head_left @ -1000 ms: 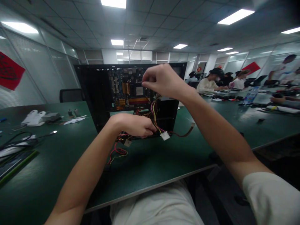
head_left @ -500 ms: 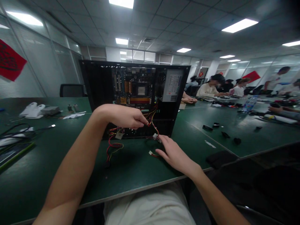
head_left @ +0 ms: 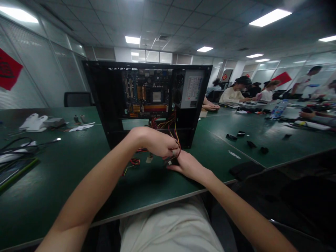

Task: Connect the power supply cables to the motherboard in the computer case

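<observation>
An open black computer case stands upright on the green table, its motherboard and silver power supply facing me. Red, yellow and black power cables hang down from the power supply. My left hand is closed around these cables just in front of the case. Against it, my right hand pinches the cable ends, and a small white connector shows between its thumb and fingers. Another pale connector dangles below my left hand. A loose cable loop lies left of it.
Black cables, a green-edged board and white plastic parts lie on the left. Small black pieces and a water bottle are on the right. Several people sit or stand farther back. The table edge runs before my lap.
My left hand has moved right and down to meet my right hand, bringing cables with it. My right hand has closed more on the connectors. The view has shifted slightly.
</observation>
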### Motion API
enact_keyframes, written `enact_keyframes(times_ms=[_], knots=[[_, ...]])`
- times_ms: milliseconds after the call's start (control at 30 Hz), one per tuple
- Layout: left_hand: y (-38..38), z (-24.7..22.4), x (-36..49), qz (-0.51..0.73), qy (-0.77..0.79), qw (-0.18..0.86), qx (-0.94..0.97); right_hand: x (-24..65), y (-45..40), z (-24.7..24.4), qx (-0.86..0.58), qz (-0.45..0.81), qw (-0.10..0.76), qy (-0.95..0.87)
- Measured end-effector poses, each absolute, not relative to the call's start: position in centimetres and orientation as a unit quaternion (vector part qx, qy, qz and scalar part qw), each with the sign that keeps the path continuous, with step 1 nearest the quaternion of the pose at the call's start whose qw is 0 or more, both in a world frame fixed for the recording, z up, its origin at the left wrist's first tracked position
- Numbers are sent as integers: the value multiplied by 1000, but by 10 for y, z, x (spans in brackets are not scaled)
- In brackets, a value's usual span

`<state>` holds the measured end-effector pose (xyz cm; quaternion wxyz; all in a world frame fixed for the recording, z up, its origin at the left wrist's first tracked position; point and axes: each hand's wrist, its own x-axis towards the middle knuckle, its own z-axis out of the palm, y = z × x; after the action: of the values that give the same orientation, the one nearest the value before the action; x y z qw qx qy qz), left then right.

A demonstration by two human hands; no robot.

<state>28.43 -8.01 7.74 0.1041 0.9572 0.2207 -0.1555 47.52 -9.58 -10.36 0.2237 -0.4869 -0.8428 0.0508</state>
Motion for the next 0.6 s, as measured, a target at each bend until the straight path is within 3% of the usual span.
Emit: enact_keyframes(times_ms=[133, 267, 367, 467, 600], knots=[[-85, 74, 295, -173, 219, 69, 958, 481, -103, -102, -534, 154, 221, -801], [-91, 89, 284, -182, 235, 65, 953, 497, -118, -92, -395, 415, 365, -734], [-98, 93, 280, -174, 238, 39, 955, 510, -128, -63, -284, 502, 462, -673], [-110, 88, 290, -139, 240, 15, 961, 518, -131, -12, -269, 434, 503, -698], [-127, 80, 306, -52, 185, 15, 981, 512, -116, 58, -343, 149, 502, -780]])
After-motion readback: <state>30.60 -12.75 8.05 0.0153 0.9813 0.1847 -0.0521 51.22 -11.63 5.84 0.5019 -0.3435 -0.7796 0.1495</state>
